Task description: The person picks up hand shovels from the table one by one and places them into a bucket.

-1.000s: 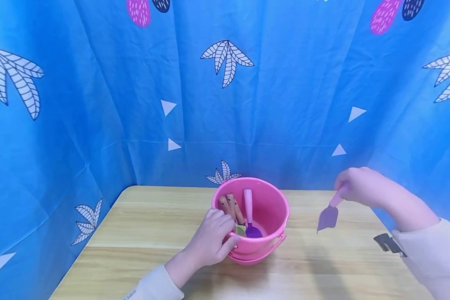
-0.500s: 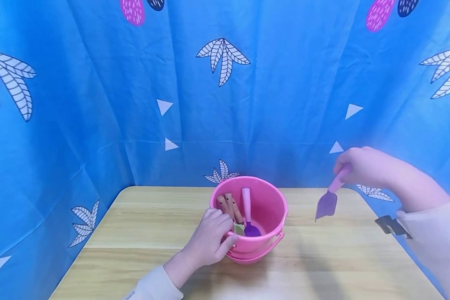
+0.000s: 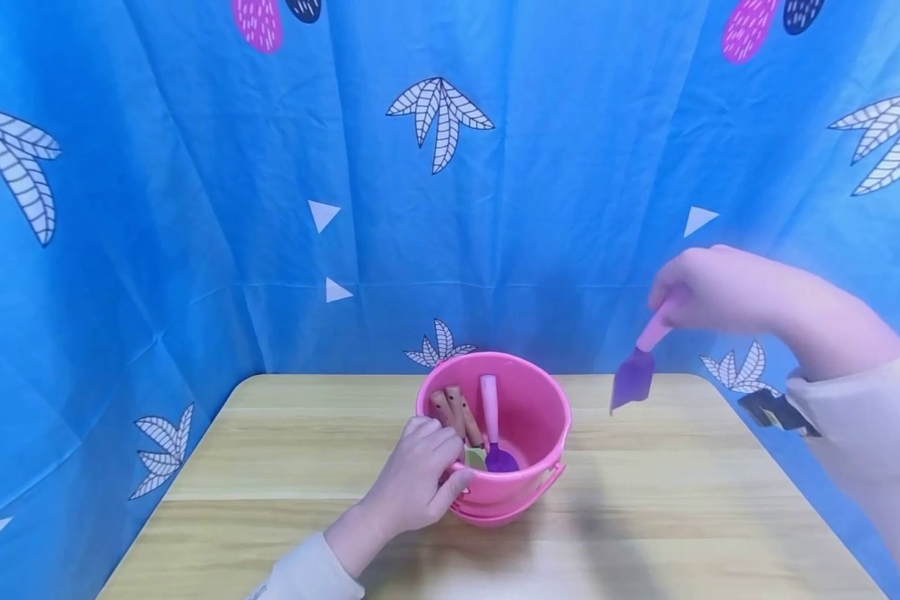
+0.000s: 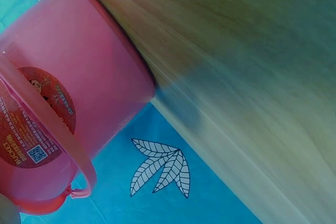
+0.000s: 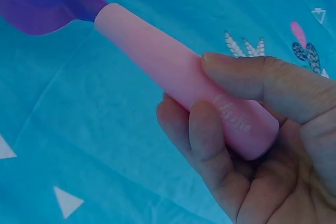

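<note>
My left hand [image 3: 416, 479] holds the near-left rim of a pink bucket [image 3: 536, 396], fingers over the edge and thumb outside. Its labelled side [image 4: 94, 40] fills much of the left wrist view. Inside lean several wooden-handled tools [image 3: 455, 408], their lower ends hidden, a pink-handled purple shovel [image 3: 489, 404] and a partly covered light-green thing [image 3: 475, 458]. Up and to the right of the bucket, my right hand [image 3: 720, 287] grips a second toy shovel [image 3: 633, 377] by its pink handle, purple blade pointing down. Thumb and fingers wrap that handle [image 5: 157, 56] in the right wrist view.
A light wooden table [image 3: 292, 458] carries the bucket. Blue patterned cloth [image 3: 570, 167] hangs close behind it and down both sides. The bucket's carrying handle [image 3: 547, 487] hangs down along its near side.
My right hand has risen and drifted slightly left with the shovel, lifting it higher above the table. My left hand stays on the bucket rim. The head view has shifted a little.
</note>
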A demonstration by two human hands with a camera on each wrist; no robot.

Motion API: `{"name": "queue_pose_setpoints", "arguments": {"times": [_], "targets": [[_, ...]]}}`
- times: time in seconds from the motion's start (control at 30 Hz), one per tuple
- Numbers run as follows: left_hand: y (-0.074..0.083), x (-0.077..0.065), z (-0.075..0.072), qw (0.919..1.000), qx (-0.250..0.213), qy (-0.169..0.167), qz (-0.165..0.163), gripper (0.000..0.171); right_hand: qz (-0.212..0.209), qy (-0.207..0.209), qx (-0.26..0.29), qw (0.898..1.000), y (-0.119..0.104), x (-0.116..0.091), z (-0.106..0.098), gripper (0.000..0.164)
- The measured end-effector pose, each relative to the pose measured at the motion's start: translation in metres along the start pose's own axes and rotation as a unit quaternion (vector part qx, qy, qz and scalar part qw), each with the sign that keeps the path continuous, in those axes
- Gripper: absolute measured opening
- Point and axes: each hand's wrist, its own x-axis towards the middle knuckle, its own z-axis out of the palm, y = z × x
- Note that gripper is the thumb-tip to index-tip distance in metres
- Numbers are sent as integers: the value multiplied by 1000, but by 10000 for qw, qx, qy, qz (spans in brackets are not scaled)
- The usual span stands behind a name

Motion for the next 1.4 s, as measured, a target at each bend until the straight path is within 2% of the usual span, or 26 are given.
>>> {"name": "queue_pose_setpoints", "arguments": {"times": [0.17, 0.4, 0.7, 1.03, 1.4], "targets": [[0, -2, 0, 10000, -30, -8, -62, 32, -74, 15, 143, 9999, -16, 9, -9, 8], [1, -3, 0, 9999, -128, 80, -44, 33, -238, 216, 194, 9993, -29, 16, -17, 14], [0, -4, 0, 10000, -38, 27, -16, 33, -332, 270, 294, 9987, -43, 22, -17, 15], [0, -5, 0, 10000, -57, 19, -15, 33, -420, 61, 543, 9976, -60, 31, -6, 13], [-1, -2, -3, 10000, -24, 49, 42, 35, -367, -89, 918, 9951, -74, 41, 19, 12]]}}
